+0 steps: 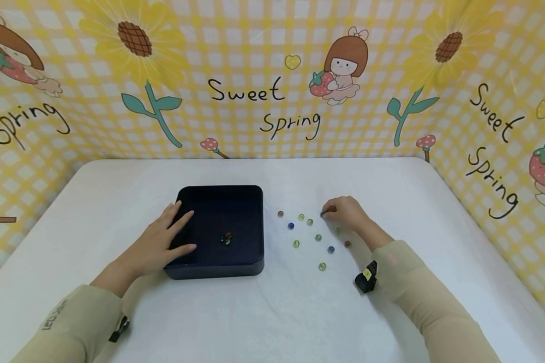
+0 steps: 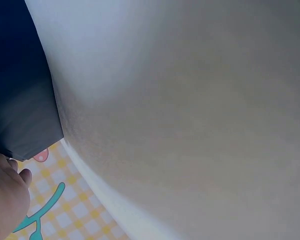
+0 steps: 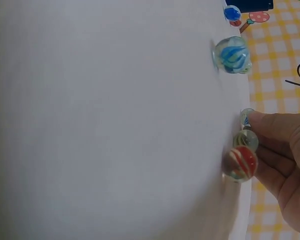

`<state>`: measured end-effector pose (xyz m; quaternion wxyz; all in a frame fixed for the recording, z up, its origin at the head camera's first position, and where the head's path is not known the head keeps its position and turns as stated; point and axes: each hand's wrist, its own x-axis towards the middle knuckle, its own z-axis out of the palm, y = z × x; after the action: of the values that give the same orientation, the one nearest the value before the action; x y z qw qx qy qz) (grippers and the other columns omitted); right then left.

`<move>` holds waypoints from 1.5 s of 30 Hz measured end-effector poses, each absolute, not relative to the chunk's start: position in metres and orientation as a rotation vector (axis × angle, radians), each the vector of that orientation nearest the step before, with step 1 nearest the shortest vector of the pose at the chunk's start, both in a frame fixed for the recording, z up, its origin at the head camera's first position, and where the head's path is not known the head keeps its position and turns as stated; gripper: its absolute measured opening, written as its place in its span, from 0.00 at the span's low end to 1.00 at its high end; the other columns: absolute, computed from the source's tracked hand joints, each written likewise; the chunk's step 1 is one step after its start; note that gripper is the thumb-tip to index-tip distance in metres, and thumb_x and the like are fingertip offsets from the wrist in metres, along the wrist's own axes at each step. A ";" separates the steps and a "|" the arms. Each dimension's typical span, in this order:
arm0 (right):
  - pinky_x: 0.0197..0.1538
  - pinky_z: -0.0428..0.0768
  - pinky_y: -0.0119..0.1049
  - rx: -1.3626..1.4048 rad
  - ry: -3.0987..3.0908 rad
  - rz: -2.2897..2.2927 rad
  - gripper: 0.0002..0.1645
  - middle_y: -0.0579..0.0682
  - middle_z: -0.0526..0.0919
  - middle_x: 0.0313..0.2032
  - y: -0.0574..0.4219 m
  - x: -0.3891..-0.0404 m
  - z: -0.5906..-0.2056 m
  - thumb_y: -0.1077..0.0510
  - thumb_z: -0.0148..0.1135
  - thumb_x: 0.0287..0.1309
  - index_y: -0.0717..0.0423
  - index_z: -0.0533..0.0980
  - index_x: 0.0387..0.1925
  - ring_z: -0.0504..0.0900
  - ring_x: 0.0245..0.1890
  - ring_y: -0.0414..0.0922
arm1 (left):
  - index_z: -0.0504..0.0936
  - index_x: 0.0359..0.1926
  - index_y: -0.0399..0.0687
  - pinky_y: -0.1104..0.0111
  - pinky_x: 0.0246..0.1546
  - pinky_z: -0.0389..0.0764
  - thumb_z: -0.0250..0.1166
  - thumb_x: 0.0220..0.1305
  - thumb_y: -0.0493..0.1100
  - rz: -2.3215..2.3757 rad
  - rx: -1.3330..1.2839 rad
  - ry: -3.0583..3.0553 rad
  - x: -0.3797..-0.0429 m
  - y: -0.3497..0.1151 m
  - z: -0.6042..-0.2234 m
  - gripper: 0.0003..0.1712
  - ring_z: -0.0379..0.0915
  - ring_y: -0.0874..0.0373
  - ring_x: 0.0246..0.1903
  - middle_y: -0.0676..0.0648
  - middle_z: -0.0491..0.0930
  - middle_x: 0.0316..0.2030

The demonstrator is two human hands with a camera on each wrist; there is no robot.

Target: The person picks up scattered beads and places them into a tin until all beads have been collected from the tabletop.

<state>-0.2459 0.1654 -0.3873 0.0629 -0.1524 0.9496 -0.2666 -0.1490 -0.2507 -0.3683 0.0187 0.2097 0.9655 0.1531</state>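
Yellow checked cloth [image 1: 245, 45] behind one white table [image 1: 272, 322]. Left hand [image 1: 156, 244]: fingers spread wide over the left edge of one dark tray [image 1: 218, 271]. Inside: a small cluster of marbles [image 1: 226, 240], number unclear. Right hand [image 1: 346, 212], beyond the loose marbles' middle: narrow, fingertips pinching one blue marble [image 1: 323, 214]; whether lifted, cannot tell. Step in hand, as judged: picking up a single marble; next move calls for a secure pinch and clean lift. Loose on the table, right of the tray: two brown marbles [image 1: 280, 214], two other blue marbles [image 1: 291, 226], six green marbles [image 1: 318, 237].
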 end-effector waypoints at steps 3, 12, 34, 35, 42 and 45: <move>0.38 0.72 0.36 -0.456 2.858 -0.827 0.08 0.49 0.80 0.31 0.167 -0.246 -0.388 0.61 0.61 0.49 0.58 0.79 0.33 0.76 0.33 0.43 | 0.46 0.66 0.47 0.43 0.53 0.45 0.50 0.56 0.64 0.470 0.649 3.000 -0.149 -0.251 -0.369 0.44 0.26 0.46 0.63 0.40 0.33 0.65; 0.42 0.72 0.37 -0.446 2.812 -0.961 0.08 0.49 0.81 0.34 0.172 -0.245 -0.390 0.61 0.60 0.50 0.57 0.79 0.34 0.76 0.37 0.44 | 0.45 0.66 0.47 0.42 0.53 0.45 0.49 0.56 0.64 0.466 0.663 2.991 -0.149 -0.250 -0.369 0.45 0.25 0.45 0.63 0.39 0.33 0.65; 0.40 0.75 0.33 -0.719 2.709 -1.230 0.08 0.46 0.81 0.32 0.132 -0.228 -0.354 0.58 0.60 0.50 0.55 0.80 0.34 0.78 0.36 0.40 | 0.44 0.66 0.47 0.42 0.52 0.45 0.49 0.56 0.65 0.460 0.659 2.997 -0.151 -0.253 -0.372 0.45 0.24 0.47 0.63 0.39 0.31 0.65; 0.40 0.75 0.33 -0.728 2.702 -1.240 0.08 0.46 0.81 0.32 0.130 -0.228 -0.353 0.58 0.60 0.50 0.55 0.80 0.34 0.78 0.36 0.40 | 0.44 0.66 0.47 0.42 0.52 0.45 0.49 0.56 0.65 0.461 0.658 2.997 -0.150 -0.253 -0.372 0.45 0.24 0.47 0.63 0.39 0.32 0.65; 0.37 0.76 0.30 -0.806 2.618 -1.321 0.08 0.46 0.81 0.32 0.111 -0.224 -0.345 0.58 0.61 0.49 0.56 0.80 0.33 0.79 0.34 0.39 | 0.45 0.66 0.46 0.42 0.52 0.45 0.49 0.56 0.65 0.460 0.659 2.999 -0.150 -0.253 -0.373 0.45 0.24 0.46 0.63 0.40 0.31 0.65; 0.37 0.76 0.30 -0.834 2.578 -1.351 0.09 0.47 0.81 0.31 0.102 -0.223 -0.342 0.58 0.61 0.49 0.57 0.80 0.33 0.79 0.34 0.39 | 0.45 0.66 0.46 0.41 0.52 0.45 0.49 0.56 0.65 0.464 0.659 2.998 -0.150 -0.253 -0.373 0.45 0.24 0.46 0.63 0.40 0.31 0.65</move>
<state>-0.2234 0.1019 -0.3423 0.0568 -0.2751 0.8501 -0.4454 -0.1504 -0.2534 -0.3727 0.0186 0.2121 0.9656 0.1494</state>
